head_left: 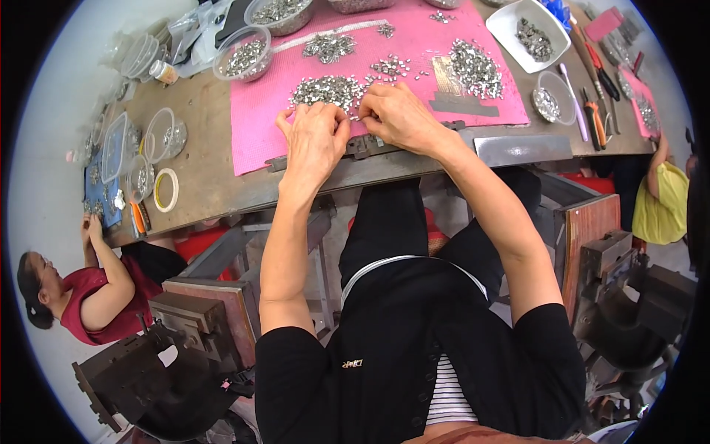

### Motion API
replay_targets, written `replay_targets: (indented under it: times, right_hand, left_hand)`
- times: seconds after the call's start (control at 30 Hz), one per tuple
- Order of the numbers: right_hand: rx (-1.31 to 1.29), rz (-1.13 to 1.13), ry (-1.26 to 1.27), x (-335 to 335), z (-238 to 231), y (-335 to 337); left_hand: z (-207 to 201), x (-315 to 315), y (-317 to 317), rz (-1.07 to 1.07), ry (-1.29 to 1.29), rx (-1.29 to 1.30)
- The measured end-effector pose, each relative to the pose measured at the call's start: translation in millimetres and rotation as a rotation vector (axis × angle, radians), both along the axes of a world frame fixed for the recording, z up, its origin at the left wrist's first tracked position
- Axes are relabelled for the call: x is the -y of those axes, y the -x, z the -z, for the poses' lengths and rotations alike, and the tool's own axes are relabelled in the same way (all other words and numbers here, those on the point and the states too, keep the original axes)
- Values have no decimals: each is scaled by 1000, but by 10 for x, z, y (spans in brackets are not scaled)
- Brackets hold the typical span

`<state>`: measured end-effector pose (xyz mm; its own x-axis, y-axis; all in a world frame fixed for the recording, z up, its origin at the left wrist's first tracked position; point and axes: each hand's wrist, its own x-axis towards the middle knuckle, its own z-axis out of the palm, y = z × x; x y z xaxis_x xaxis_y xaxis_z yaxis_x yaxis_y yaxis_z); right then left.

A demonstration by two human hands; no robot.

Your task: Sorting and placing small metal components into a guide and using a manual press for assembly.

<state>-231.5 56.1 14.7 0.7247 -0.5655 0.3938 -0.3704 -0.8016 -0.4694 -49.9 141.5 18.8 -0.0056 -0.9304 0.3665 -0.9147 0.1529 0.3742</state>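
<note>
Both my hands work at the near edge of a pink mat (251,140). My left hand (316,139) has its fingers curled down at the near side of a pile of small shiny metal pieces (325,90). To its right, my right hand (399,120) is closed in a pinch, its fingertips close to the left hand's. Whatever either hand grips is too small or hidden to make out. Below the hands, a dark metal bar fixture (361,148) lies along the table edge, partly covered by the right hand.
More metal pieces (475,70) lie at the mat's right. Around it stand a round clear tub (255,72), a white tray (503,26) and a small tub (566,96). Orange-handled pliers (594,122) lie far right. Co-workers (103,296) sit on both sides.
</note>
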Motion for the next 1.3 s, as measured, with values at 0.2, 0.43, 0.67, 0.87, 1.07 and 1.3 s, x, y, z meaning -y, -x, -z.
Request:
replay_targets:
  times: [0.2,0.43,0.67,0.87,1.07,1.3]
  right_hand:
    - [140,3,-220,65,-125,363]
    - [164,21,-120,-201,-16,654]
    - [127,14,108,-296,21,641]
    - [88,-18,187,-313,-15,711]
    - [112,-1,108,-85,-42,463]
    - [94,94,110,112,89,23]
  left_hand:
    - [-54,-72,237,170,190,-158]
    - [86,-11,507,334,237,-247]
    - [142,-38,559,314,241,-220]
    - [98,-129,291,111,301,-251]
    - [1,-123,-7,-69,127,-133]
    - [-4,-13,36,-51,104,-24]
